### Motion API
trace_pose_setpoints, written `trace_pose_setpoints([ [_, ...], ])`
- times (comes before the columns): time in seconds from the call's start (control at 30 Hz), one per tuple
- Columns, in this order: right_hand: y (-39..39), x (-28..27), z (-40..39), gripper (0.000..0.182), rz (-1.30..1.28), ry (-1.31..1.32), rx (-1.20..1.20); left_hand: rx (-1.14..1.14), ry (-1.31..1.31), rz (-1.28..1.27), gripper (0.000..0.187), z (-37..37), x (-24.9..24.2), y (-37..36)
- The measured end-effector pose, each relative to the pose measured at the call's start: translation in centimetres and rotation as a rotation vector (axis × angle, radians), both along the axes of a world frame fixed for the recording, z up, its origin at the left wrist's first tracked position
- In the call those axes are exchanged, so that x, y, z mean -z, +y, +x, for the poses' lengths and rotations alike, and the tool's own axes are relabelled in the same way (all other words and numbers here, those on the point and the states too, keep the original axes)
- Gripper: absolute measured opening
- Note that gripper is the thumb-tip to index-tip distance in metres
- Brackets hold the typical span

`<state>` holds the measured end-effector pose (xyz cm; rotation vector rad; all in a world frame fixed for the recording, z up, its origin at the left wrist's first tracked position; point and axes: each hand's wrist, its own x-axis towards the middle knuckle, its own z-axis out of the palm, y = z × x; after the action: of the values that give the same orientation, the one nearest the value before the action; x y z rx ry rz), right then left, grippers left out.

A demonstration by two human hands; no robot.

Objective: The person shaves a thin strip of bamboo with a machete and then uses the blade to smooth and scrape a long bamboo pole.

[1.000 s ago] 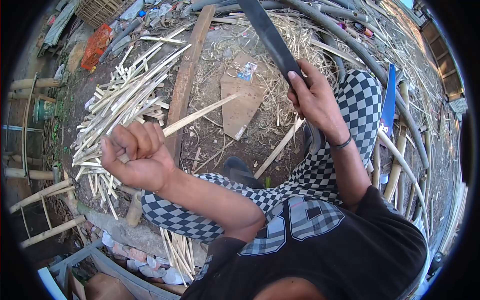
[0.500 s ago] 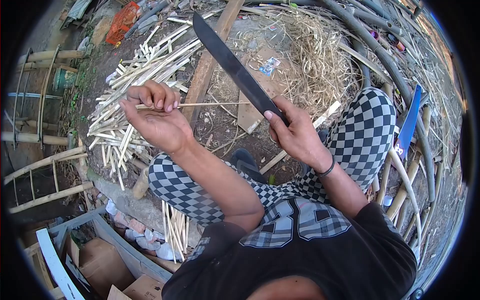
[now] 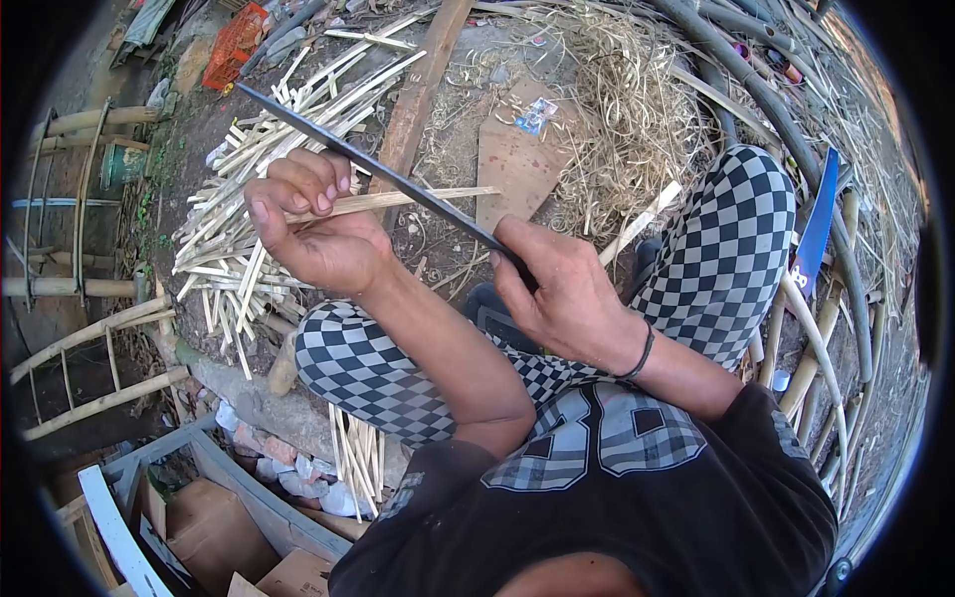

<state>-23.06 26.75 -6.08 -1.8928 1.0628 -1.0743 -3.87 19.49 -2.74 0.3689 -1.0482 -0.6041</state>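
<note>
In the head view my left hand (image 3: 318, 224), palm up, has its fingers closed around a thin pale wooden strip (image 3: 438, 194). The strip points right, and its free end overlaps a piece of cardboard (image 3: 517, 164). My right hand (image 3: 572, 289) grips the handle end of a machete (image 3: 398, 179), the handle mostly hidden in the fist. Its long dark blade runs up and left, seen nearly edge-on, and crosses over the strip just right of my left fingers. Beyond my left hand lies a heap of similar strips (image 3: 244, 189).
A wooden plank (image 3: 423, 90) lies past my hands. Curly shavings (image 3: 632, 119) are piled beyond the cardboard. To the right, a blue saw (image 3: 819, 219) rests among poles (image 3: 811, 348). An orange crate (image 3: 235, 47) sits far left, cardboard boxes (image 3: 214, 527) lower left, more strips (image 3: 358, 458) behind my left knee.
The machete has swung left and down, turning from its flat side to nearly edge-on, and now crosses the strip. The strip has turned to show its wider face. My right hand moved slightly lower.
</note>
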Motion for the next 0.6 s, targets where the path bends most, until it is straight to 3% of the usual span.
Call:
trace_pose_setpoints([
  [0.1, 1.7, 0.3, 2.0, 0.010, 0.006, -0.024, 0.034, -0.065, 0.049, -0.045, 0.034, 0.6, 0.4, 0.1],
  [0.27, 3.4, 0.3, 4.2, 0.011, -0.023, -0.051, 0.026, -0.565, -0.181, -0.033, 0.031, 1.8, 0.6, 0.9],
  [0.37, 4.3, -0.2, 4.8, 0.013, -0.038, -0.027, 0.017, -0.692, -0.233, -0.003, 0.037, 2.3, 0.9, 1.5],
  [0.5, 5.3, -1.1, 5.5, 0.016, -0.068, 0.069, -0.013, -0.745, 0.056, -0.022, 0.043, 1.0, 0.7, 1.6],
  [0.6, 5.5, -1.1, 6.1, 0.018, -0.064, 0.147, -0.014, -0.669, 0.129, -0.047, 0.039, 2.1, 1.4, 1.5],
])
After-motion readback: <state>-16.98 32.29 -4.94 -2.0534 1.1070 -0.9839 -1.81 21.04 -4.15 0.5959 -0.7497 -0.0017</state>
